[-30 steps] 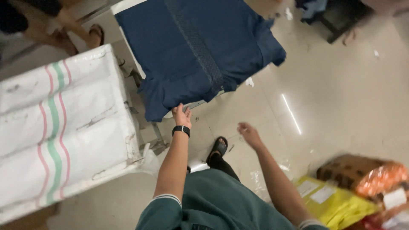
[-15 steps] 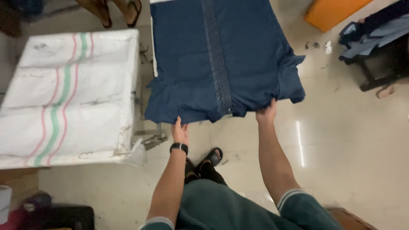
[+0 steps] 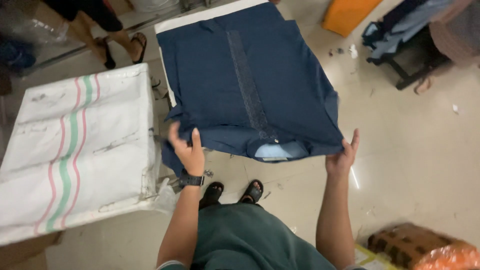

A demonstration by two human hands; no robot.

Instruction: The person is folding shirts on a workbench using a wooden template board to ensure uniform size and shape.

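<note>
Navy folded garment (image 3: 250, 80) lies flat on the white counter (image 3: 172, 22), its near edge overhanging toward the person. Left hand (image 3: 187, 150) has its fingers (image 3: 196, 140) closed over the near-left corner. Right hand (image 3: 342, 157): fingers (image 3: 354, 140) spread, pressed flat against the near-right edge, not pinching. Risk: the grip is uneven, so any pull from the left corner could skew the fold or drag the garment off the edge. A striped white sack (image 3: 75, 150) sits just left of the left fingers, so there's snag potential.
</note>
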